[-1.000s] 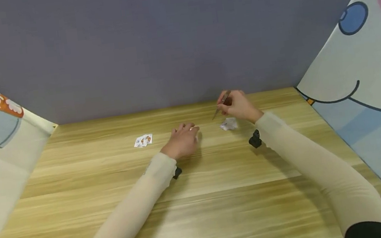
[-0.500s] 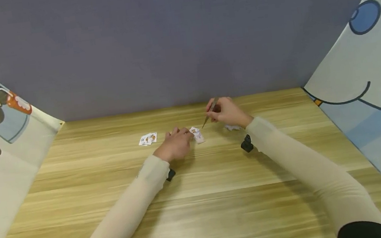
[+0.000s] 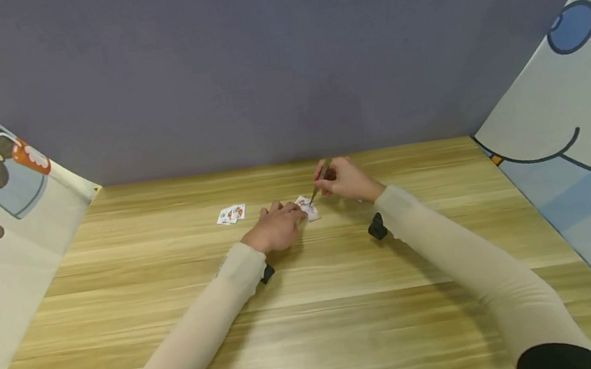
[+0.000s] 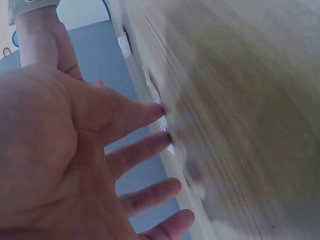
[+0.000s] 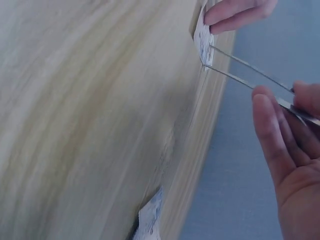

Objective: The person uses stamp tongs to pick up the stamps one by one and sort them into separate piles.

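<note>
My left hand (image 3: 274, 228) lies palm down at the middle of the table, fingers extended. Its thumb and forefinger tips touch small white printed cards (image 3: 311, 214), seen edge-on in the left wrist view. From the right, my right hand (image 3: 349, 180) pinches a pair of slim metal tweezers (image 3: 323, 172) between thumb and fingers, points slanting down to those cards. In the right wrist view the prongs of the tweezers (image 5: 235, 78) stand apart, one at the edge of the card (image 5: 201, 41), the other over its printed face. How many cards lie there I cannot tell.
Left of my left hand lies a fan of several printed cards (image 3: 231, 214). Another white card pile (image 5: 149, 220) sits beneath my right wrist, mostly hidden in the head view. A grey wall panel (image 3: 283, 87) rises behind the wooden table (image 3: 315, 342).
My right hand has moved left and down from beside the right pile, bringing the tweezers onto the middle cards. My left hand has shifted slightly left, uncovering those cards. The head view has turned slightly.
</note>
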Motion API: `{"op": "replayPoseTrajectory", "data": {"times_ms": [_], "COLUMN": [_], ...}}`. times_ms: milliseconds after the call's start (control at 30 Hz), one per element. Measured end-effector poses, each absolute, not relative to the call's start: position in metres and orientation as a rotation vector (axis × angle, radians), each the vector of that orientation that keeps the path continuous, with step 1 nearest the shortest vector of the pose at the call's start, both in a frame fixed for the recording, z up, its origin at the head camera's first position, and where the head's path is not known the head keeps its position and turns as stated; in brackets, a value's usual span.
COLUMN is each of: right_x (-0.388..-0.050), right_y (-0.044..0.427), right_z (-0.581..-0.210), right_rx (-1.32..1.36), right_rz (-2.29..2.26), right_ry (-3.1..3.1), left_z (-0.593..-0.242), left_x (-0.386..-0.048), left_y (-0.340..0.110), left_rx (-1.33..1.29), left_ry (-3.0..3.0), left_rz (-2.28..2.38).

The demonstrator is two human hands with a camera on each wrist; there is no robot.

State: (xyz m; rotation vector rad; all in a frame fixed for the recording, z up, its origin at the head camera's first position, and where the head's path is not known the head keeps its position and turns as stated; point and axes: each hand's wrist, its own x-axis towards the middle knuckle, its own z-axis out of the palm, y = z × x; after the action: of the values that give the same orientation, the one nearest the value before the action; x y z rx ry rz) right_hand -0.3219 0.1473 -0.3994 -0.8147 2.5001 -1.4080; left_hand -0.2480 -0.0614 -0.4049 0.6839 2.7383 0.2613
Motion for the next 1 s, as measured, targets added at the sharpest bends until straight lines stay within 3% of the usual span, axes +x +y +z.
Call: {"op": "replayPoseTrajectory", "data": {"times_ms": [633, 1000], "right_x": [-0.306, -0.306], "right_y": [0.164, 0.153], "right_z": [-0.4, -0.407], "right_rx": [-0.665, -0.826], "right_rz": [-1.412, -1.496], "right_ry": [2.581, 2.609], "left_z": [-0.405, -0.409], "left_x": [-0.251, -0.251], "left_y": [-0.052, -0.049], "left_rx": [0.66, 0.665], "left_ry": [2.753, 2.747], "left_rz": [0.247, 0.172]}}
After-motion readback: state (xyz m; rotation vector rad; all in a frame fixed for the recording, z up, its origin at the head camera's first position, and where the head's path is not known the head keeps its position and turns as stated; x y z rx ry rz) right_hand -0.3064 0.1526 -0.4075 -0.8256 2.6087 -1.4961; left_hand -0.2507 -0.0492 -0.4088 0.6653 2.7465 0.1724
